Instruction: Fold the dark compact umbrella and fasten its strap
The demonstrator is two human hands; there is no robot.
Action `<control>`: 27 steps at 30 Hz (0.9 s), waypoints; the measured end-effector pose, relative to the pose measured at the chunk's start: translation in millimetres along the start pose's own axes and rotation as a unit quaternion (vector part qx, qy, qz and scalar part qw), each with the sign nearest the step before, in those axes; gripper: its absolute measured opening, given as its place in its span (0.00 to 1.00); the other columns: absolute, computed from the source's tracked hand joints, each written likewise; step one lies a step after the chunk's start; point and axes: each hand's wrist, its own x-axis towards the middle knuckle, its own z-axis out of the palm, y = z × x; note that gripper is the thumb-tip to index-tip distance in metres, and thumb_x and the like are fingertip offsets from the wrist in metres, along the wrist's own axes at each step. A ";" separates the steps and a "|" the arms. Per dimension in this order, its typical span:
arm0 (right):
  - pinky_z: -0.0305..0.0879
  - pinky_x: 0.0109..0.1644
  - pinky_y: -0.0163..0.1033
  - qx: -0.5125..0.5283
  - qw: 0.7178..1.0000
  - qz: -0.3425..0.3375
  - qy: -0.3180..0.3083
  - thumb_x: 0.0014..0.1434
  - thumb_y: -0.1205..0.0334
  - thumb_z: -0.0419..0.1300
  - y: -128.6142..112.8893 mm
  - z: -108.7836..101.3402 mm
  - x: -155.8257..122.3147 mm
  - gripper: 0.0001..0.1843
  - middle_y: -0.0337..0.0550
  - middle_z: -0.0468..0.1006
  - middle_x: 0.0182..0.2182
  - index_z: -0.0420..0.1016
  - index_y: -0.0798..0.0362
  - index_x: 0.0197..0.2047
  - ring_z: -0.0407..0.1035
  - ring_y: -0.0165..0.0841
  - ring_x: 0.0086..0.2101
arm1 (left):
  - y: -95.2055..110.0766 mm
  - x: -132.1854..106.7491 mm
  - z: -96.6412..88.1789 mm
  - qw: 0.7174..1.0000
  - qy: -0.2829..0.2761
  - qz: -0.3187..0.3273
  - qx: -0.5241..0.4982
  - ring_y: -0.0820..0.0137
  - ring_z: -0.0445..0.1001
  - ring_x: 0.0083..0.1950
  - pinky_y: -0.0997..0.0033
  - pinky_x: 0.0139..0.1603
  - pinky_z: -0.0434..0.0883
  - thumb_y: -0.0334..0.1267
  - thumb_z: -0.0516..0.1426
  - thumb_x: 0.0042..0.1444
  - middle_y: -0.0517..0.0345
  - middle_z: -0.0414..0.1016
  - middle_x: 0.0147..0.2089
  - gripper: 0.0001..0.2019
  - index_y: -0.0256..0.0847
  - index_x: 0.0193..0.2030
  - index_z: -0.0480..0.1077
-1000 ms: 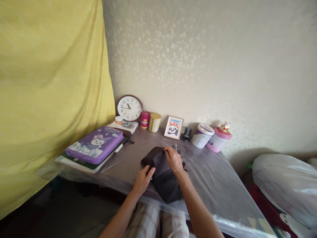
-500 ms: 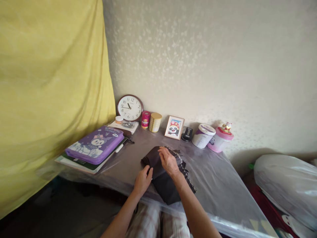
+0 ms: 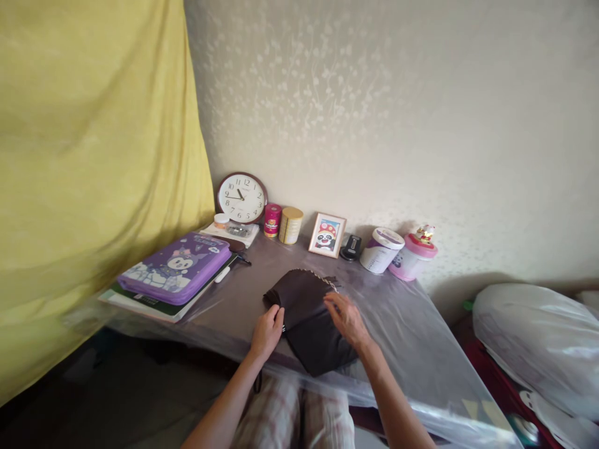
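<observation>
A dark folding umbrella (image 3: 313, 330) lies half collapsed on the table, its canopy spread out flat in loose folds with a light patterned trim along the far edge. My left hand (image 3: 267, 332) is closed around its gathered end at the left, and a dark strap hangs below that wrist. At the canopy's right edge is my right hand (image 3: 347, 318), its bent fingers on the fabric and trim; the thumb is mostly hidden.
A plastic-covered table (image 3: 402, 355) holds a purple case (image 3: 180, 265) on books at left. Along the wall stand a clock (image 3: 242, 197), a pink can (image 3: 272, 221), a yellow can (image 3: 291, 226), a picture frame (image 3: 327, 235), a black device (image 3: 350, 247) and two tubs (image 3: 381, 251).
My right hand has moved from the middle of the canopy to its right edge, and the trim there is now mostly out of sight. My left hand keeps its hold. The view has shifted slightly.
</observation>
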 end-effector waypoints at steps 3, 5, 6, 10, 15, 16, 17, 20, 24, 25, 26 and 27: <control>0.62 0.53 0.44 0.047 0.997 -0.034 -0.060 0.60 0.58 0.52 -16.4 -10.4 -36.5 0.11 0.45 0.74 0.44 0.72 0.50 0.42 0.66 0.34 0.48 | 2.2 -0.5 -2.1 1.000 -0.002 -0.006 -0.010 0.75 0.59 0.22 0.76 0.27 0.54 0.45 0.41 0.59 0.66 0.56 0.18 0.17 0.42 0.23 0.58; 0.62 0.54 0.45 0.049 0.994 -0.042 -0.093 0.57 0.55 0.55 -28.0 -14.8 -58.8 0.14 0.47 0.72 0.48 0.71 0.50 0.44 0.63 0.36 0.51 | 3.2 -0.7 -3.5 1.000 -0.004 -0.008 -0.014 0.75 0.59 0.22 0.77 0.27 0.53 0.45 0.41 0.59 0.67 0.55 0.17 0.17 0.42 0.23 0.57; 0.60 0.55 0.47 0.043 0.991 -0.050 -0.113 0.55 0.54 0.57 -33.2 -16.5 -68.1 0.16 0.48 0.70 0.50 0.71 0.49 0.46 0.61 0.38 0.53 | 3.5 -0.7 -4.0 1.000 -0.004 -0.009 -0.015 0.75 0.58 0.22 0.77 0.27 0.53 0.45 0.41 0.59 0.67 0.54 0.17 0.17 0.42 0.23 0.57; 0.55 0.58 0.50 0.016 0.984 -0.054 -0.169 0.50 0.56 0.61 -45.4 -19.1 -91.4 0.25 0.49 0.64 0.56 0.66 0.49 0.53 0.56 0.41 0.56 | 3.7 -0.4 -5.2 1.000 -0.004 -0.009 -0.016 0.76 0.58 0.22 0.76 0.27 0.53 0.45 0.42 0.58 0.67 0.55 0.18 0.16 0.42 0.23 0.57; 0.53 0.59 0.52 -0.002 0.988 -0.045 -0.149 0.50 0.61 0.61 -43.0 -13.8 -96.7 0.25 0.48 0.65 0.55 0.65 0.48 0.53 0.57 0.42 0.56 | 5.3 -0.9 -6.2 1.000 -0.009 -0.009 -0.018 0.75 0.59 0.22 0.76 0.27 0.54 0.46 0.41 0.58 0.67 0.54 0.18 0.16 0.42 0.23 0.56; 0.54 0.59 0.52 -0.003 0.989 -0.044 -0.139 0.51 0.62 0.61 -41.9 -12.6 -96.3 0.24 0.48 0.66 0.54 0.65 0.48 0.52 0.57 0.42 0.56 | 5.6 -1.1 -6.4 1.000 -0.009 -0.009 -0.018 0.75 0.59 0.22 0.76 0.27 0.54 0.46 0.41 0.58 0.67 0.55 0.18 0.16 0.42 0.23 0.56; 0.55 0.59 0.52 -0.004 0.991 -0.043 -0.129 0.51 0.64 0.60 -40.9 -11.6 -95.7 0.23 0.48 0.67 0.54 0.66 0.48 0.52 0.58 0.41 0.55 | 5.8 -1.2 -6.4 1.000 -0.009 -0.008 -0.018 0.75 0.59 0.22 0.76 0.27 0.54 0.46 0.41 0.58 0.67 0.55 0.18 0.16 0.42 0.23 0.56; 0.59 0.57 0.50 -0.001 0.994 -0.044 -0.099 0.54 0.67 0.57 -39.1 -9.7 -93.8 0.19 0.47 0.70 0.51 0.67 0.49 0.50 0.61 0.39 0.53 | 5.6 -1.3 -6.1 1.000 -0.007 -0.007 -0.017 0.75 0.59 0.23 0.77 0.27 0.54 0.45 0.41 0.58 0.66 0.55 0.18 0.16 0.42 0.23 0.57; 0.62 0.55 0.49 0.000 0.996 -0.050 -0.078 0.55 0.70 0.54 -36.5 -8.1 -93.5 0.16 0.47 0.72 0.48 0.68 0.49 0.47 0.63 0.38 0.51 | 4.1 -1.2 -5.3 1.000 -0.005 -0.006 -0.015 0.75 0.59 0.22 0.77 0.27 0.54 0.46 0.42 0.58 0.67 0.55 0.18 0.16 0.42 0.23 0.57; 0.62 0.54 0.48 -0.004 0.996 -0.052 -0.076 0.55 0.70 0.53 -35.4 -7.9 -93.9 0.16 0.47 0.72 0.47 0.68 0.49 0.47 0.64 0.38 0.50 | 3.7 -1.1 -5.1 1.000 -0.005 -0.006 -0.015 0.75 0.59 0.22 0.77 0.27 0.55 0.46 0.42 0.58 0.67 0.55 0.18 0.16 0.42 0.23 0.57; 0.62 0.54 0.48 -0.009 0.996 -0.053 -0.073 0.55 0.71 0.53 -34.2 -7.8 -94.4 0.17 0.47 0.72 0.47 0.68 0.50 0.47 0.64 0.38 0.50 | 3.5 -1.1 -5.0 1.000 -0.004 -0.005 -0.015 0.75 0.59 0.22 0.77 0.27 0.55 0.45 0.42 0.58 0.67 0.55 0.18 0.16 0.42 0.23 0.57; 0.62 0.54 0.48 -0.017 0.996 -0.052 -0.070 0.55 0.72 0.52 -33.0 -8.0 -94.8 0.17 0.47 0.72 0.47 0.68 0.50 0.47 0.64 0.38 0.49 | 3.4 -1.0 -4.9 1.000 -0.004 -0.005 -0.014 0.75 0.59 0.22 0.77 0.28 0.54 0.45 0.42 0.58 0.67 0.55 0.18 0.16 0.42 0.23 0.57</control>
